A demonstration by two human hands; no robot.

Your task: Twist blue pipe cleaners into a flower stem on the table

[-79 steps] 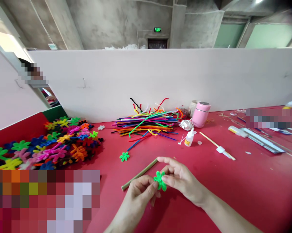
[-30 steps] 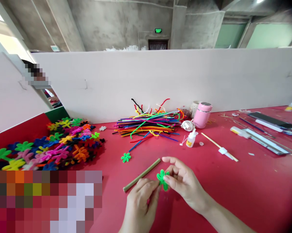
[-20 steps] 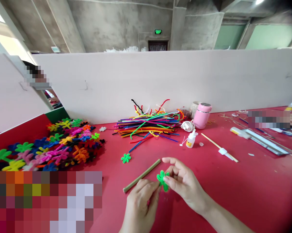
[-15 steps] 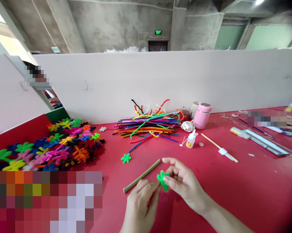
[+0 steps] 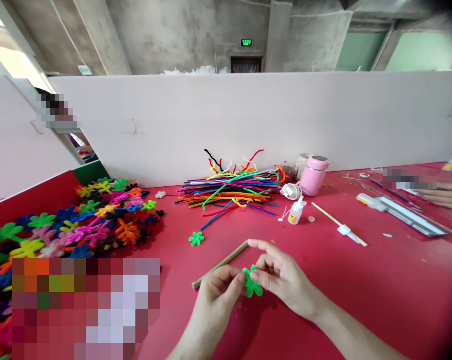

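Note:
A green pipe-cleaner flower [image 5: 253, 285] is held above the red table between my two hands. My left hand [image 5: 220, 292] pinches its left petals between thumb and fingers. On the other side, my right hand [image 5: 282, 275] grips a petal with the thumb against curled fingers, its index finger stretched out. That fingertip is close to the end of a thin wooden stick [image 5: 226, 261] lying behind my hands; whether it touches I cannot tell. Farther back lies a second green flower [image 5: 196, 239], flat on the table.
Colourful pipe-cleaner flowers [image 5: 94, 220] are heaped at left. A pile of pipe cleaners [image 5: 229, 190] lies by the white partition [image 5: 210, 125]. Beside it are a pink bottle [image 5: 315, 176], a glue bottle [image 5: 295, 212] and a stick with a white piece [image 5: 345, 230]. Another person's hand [image 5: 445, 190] is at far right.
The flower has turned in my fingers, and my left hand's thumb has shifted onto its upper left petal. Another person's hand at far right shows more. The view has tilted slightly.

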